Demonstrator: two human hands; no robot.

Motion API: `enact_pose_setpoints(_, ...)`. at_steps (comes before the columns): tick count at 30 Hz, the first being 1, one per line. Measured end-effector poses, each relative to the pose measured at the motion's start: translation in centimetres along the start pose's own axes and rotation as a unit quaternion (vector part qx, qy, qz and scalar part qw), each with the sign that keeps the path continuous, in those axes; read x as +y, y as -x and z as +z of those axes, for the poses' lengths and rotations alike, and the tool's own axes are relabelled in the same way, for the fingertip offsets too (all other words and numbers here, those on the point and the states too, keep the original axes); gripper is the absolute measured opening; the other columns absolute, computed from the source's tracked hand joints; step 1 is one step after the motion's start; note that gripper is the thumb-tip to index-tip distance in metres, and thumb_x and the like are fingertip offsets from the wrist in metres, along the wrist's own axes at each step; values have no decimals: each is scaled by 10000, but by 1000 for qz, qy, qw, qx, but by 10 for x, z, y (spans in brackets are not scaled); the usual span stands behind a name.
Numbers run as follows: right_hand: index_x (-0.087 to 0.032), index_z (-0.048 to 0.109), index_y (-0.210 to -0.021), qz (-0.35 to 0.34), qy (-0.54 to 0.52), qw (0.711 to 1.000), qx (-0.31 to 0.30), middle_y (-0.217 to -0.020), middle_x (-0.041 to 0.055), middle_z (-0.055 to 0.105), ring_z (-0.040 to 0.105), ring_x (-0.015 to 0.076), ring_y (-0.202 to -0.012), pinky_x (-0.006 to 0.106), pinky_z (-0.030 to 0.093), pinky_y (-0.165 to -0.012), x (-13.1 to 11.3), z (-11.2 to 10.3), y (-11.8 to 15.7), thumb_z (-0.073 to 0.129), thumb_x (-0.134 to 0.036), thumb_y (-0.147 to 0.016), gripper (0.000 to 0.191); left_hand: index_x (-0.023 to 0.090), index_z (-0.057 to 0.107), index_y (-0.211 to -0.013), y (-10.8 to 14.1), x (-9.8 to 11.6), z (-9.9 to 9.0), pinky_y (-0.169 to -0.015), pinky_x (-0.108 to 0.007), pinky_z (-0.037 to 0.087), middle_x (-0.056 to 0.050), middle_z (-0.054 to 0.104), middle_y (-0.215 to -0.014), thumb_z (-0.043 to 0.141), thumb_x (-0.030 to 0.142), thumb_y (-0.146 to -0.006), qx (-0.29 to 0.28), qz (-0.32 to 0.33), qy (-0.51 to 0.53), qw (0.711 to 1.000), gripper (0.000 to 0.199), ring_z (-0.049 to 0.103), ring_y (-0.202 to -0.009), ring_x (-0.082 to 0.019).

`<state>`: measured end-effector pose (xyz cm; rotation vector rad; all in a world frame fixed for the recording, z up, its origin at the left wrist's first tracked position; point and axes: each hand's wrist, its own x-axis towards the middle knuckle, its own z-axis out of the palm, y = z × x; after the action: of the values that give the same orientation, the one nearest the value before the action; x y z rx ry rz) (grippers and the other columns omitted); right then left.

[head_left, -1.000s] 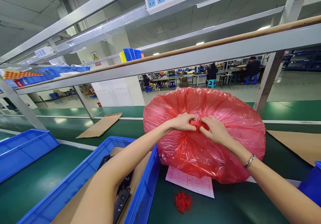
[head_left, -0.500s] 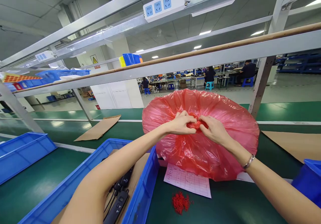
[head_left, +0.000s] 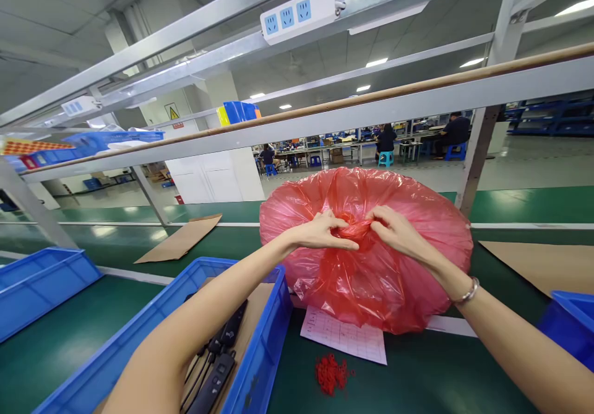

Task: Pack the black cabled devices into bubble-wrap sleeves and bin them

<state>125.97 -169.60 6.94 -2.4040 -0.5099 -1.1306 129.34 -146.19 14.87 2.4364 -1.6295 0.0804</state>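
A large, puffed-out red plastic bag (head_left: 394, 290) fills the middle of the view, its top gathered into a twist. On the left of that twist, my left hand (head_left: 320, 229) grips the gathered plastic, thumb stretched below it. From the other side my right hand (head_left: 392, 228) pinches the bunched film between thumb and fingers. A printed sheet (head_left: 343, 336) lies partly under the bag. In front of the sheet sits a small heap of red bits (head_left: 331, 374), too small to name surely. What the bag contains is hidden.
Left of the bag stands a blue bin (head_left: 266, 340) holding cardboard and black corded devices (head_left: 216, 377). Another blue bin (head_left: 46, 278) is farther left, one more (head_left: 573, 321) at right. Cardboard sheets (head_left: 180, 241) lie behind. A rail (head_left: 371, 104) crosses above; people sit far back.
My hands have drawn slightly apart, showing more of the twisted plastic between them. My left thumb now points out straighter. The camera view has shifted a little.
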Motion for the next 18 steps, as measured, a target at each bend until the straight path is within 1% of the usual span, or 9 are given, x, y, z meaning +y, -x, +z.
enact_pose_setpoints(3, -172, 640, -862, 35, 10, 999, 11, -747, -35, 616, 592, 125, -641, 290, 521, -650, 18, -13, -9, 578, -441, -1036, 326, 204, 536, -744, 1, 11, -11, -842, -345, 422, -19, 553, -766, 683, 456, -879, 30, -12, -167, 985, 321, 551, -898, -249)
enact_pose_setpoints(5, -175, 636, -870, 61, 22, 997, 41, -710, -44, 594, 563, 117, -591, 282, 505, -620, 30, -25, -11, 543, -462, -1048, 351, 189, 603, -972, 4, 20, -24, -762, -337, 429, -54, 617, -873, 655, 273, -868, 66, -22, -250, 966, 143, 572, -917, -266)
enact_pose_setpoints(6, -177, 635, -892, 70, 27, 996, 57, -718, -37, 602, 568, 123, -593, 289, 504, -621, 34, -30, -9, 510, -465, -1059, 355, 181, 588, -1096, 6, 24, -32, -735, -334, 431, -72, 637, -942, 618, 192, -860, 87, -25, -283, 955, 239, 577, -944, -274)
enact_pose_setpoints(8, -186, 635, -1002, 65, 32, 994, 81, -835, 19, 666, 630, 163, -694, 324, 525, -668, 33, -36, -5, 438, -467, -1071, 350, 158, 531, -1227, 8, 32, -46, -743, -340, 446, -102, 643, -1072, 516, 75, -861, 135, -17, -353, 926, 375, 572, -1009, -279)
enact_pose_setpoints(10, -202, 599, -1222, 27, 36, 996, 75, -1125, 112, 694, 669, 249, -978, 393, 544, -807, 21, -33, -2, 465, -513, -1035, 387, 143, 513, -1256, 7, 36, -50, -829, -365, 460, -124, 623, -1175, 400, 5, -895, 176, 14, -399, 900, 402, 558, -1067, -272)
enact_pose_setpoints(12, -219, 535, -1375, -16, 50, 998, 47, -1319, 151, 640, 604, 324, -1179, 450, 512, -932, 5, -22, -4, 586, -568, -953, 549, 154, 489, -1305, 2, 36, -41, -940, -401, 445, -136, 586, -1283, 339, -4, -932, 214, 44, -403, 888, 431, 541, -1137, -270)
enact_pose_setpoints(14, -200, 577, -1341, -35, 77, 996, 19, -1247, 151, 678, 621, 336, -1140, 470, 496, -952, -6, -7, -10, 649, -536, -928, 537, 174, 415, -1399, -3, 29, -21, -1016, -439, 430, -156, 500, -1438, 415, 75, -962, 248, 31, -366, 896, 448, 492, -1255, -296)
enact_pose_setpoints(16, -176, 641, -1216, -24, 111, 993, 9, -1073, 112, 714, 665, 280, -991, 453, 514, -904, -5, 3, -15, 608, -462, -982, 371, 180, 286, -1496, -4, 12, 3, -1027, -450, 453, -176, 364, -1572, 553, 162, -928, 235, -46, -313, 919, 628, 460, -1315, -320)
enact_pose_setpoints(18, -174, 649, -1177, 3, 146, 989, 17, -1005, 63, 700, 670, 219, -899, 417, 536, -853, 9, 5, -12, 568, -423, -1025, 302, 173, 199, -1541, 2, -12, 22, -996, -428, 495, -181, 364, -1576, 575, 122, -883, 188, -137, -276, 933, 760, 494, -1286, -309)
